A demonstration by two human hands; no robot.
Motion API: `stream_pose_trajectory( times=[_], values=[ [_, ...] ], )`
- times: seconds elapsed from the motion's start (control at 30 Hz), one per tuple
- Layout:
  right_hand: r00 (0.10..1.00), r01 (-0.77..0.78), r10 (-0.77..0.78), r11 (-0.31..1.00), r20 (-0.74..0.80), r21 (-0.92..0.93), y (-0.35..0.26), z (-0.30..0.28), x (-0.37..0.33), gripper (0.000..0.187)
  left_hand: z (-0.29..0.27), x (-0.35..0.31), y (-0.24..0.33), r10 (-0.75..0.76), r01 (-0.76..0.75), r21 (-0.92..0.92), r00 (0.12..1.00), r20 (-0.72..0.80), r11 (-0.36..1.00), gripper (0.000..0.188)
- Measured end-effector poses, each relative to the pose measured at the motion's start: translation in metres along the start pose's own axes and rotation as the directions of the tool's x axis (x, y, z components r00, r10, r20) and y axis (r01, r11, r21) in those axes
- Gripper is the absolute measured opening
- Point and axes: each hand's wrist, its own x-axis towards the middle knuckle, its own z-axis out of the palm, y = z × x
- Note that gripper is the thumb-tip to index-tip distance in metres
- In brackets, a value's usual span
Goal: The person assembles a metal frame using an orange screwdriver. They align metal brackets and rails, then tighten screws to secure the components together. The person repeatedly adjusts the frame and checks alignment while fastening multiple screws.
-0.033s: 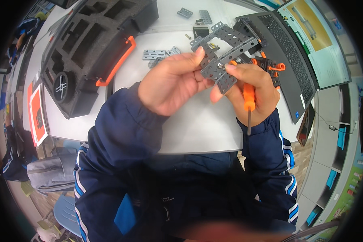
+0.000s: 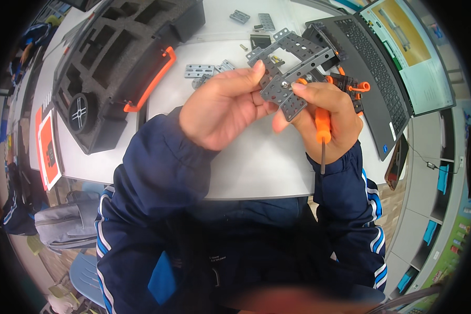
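My left hand (image 2: pixel 222 107) grips a grey assembly of perforated metal strips (image 2: pixel 293 55), held up over the white table (image 2: pixel 256 162). My right hand (image 2: pixel 332 112) is at the assembly's lower right. Its fingertips press on the strip beside a small screw (image 2: pixel 284 83). An orange-handled screwdriver (image 2: pixel 322 130) is tucked in the same hand's palm, with its dark shaft pointing down toward me. Both forearms are in dark blue sleeves.
A black foam-lined case with an orange handle (image 2: pixel 115 57) lies at the left. An open laptop (image 2: pixel 382 68) stands at the right. Loose grey plates (image 2: pixel 201 70) and orange-and-black parts (image 2: pixel 350 83) lie behind my hands. A red-and-white booklet (image 2: pixel 49 149) rests at the table's left edge.
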Motion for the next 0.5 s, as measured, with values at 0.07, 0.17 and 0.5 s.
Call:
stream_pose_trajectory(
  times=[0.07, 0.17, 0.5],
  values=[
    [0.999, -0.038, 0.038, 0.999, 0.004, 0.029, 0.000, 0.002, -0.001, 0.031, 0.002, 0.001, -0.001, -0.001, 0.000, -0.004, 1.000, -0.007, 1.000, 0.040],
    [0.999, -0.010, 0.013, 0.999, -0.047, 0.049, 0.004, 0.006, 0.001, 0.030, 0.004, 0.002, -0.001, 0.008, -0.008, 0.014, 0.999, -0.039, 1.000, 0.041],
    [1.000, 0.006, -0.007, 0.999, 0.016, 0.039, 0.003, 0.005, -0.004, 0.032, 0.006, 0.001, -0.004, 0.013, -0.016, -0.076, 0.999, -0.043, 0.997, 0.038]
  ],
)
